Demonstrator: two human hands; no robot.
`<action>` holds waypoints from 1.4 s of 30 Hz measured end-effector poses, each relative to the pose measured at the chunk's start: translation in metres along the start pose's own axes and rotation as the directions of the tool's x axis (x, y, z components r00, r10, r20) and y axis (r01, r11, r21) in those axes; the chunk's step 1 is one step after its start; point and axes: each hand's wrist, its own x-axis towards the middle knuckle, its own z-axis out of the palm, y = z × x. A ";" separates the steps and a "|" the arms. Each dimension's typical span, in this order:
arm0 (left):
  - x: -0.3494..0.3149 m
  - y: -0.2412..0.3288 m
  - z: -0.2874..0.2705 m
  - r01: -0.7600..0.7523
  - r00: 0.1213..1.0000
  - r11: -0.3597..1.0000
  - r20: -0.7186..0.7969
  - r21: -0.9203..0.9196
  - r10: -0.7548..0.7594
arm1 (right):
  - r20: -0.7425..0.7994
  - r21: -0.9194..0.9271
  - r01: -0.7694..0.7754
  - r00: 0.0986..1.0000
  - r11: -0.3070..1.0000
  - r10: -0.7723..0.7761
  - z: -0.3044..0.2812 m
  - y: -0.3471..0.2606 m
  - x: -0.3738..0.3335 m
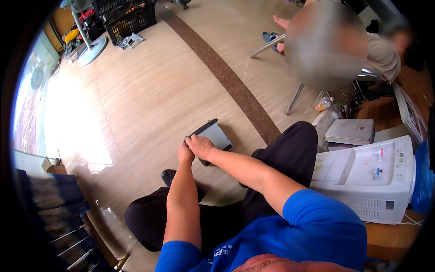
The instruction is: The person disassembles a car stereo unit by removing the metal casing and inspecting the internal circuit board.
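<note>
A flat grey metal box [215,135] with a black front strip is held low over the tiled floor, ahead of my feet. It looks like a piece of electronic equipment; its exact kind I cannot make out. My left hand [185,154] is closed at the box's left end, its fingers mostly hidden. My right hand [200,146] lies across the same end, fingers curled over the corner and touching the left hand. Whether a small part or tool sits between the fingers does not show. The box's right end sticks out past my right hand.
At right lies a white water dispenser [362,174], with books [350,131] beyond it. A person sits on a metal-legged chair [294,97] at the upper right. Far left stand a fan base [93,52] and a black crate [131,22]. Stacked blue boxes [54,195] fill the lower left.
</note>
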 end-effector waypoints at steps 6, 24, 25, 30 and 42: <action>0.006 -0.002 0.004 0.020 0.999 0.999 -0.032 -0.027 -0.021 | 0.025 0.071 0.078 0.996 0.994 -0.080 -0.007 0.002 0.005; 0.010 -0.014 0.010 0.013 0.998 0.997 -0.066 0.073 -0.008 | 0.081 0.102 -0.033 0.996 0.994 0.025 -0.019 -0.018 0.008; 0.010 -0.017 0.012 0.000 0.994 0.999 -0.106 0.053 0.005 | 0.078 0.108 -0.022 0.997 0.994 0.014 -0.021 -0.021 0.010; 0.001 -0.002 0.011 0.035 0.995 0.999 -0.098 0.032 -0.032 | 0.195 0.116 -0.175 0.969 0.978 0.151 -0.018 -0.010 0.012; -0.006 -0.002 0.002 0.045 0.996 0.999 -0.083 0.005 -0.044 | 0.206 0.148 -0.245 0.955 0.958 0.213 -0.019 -0.020 0.007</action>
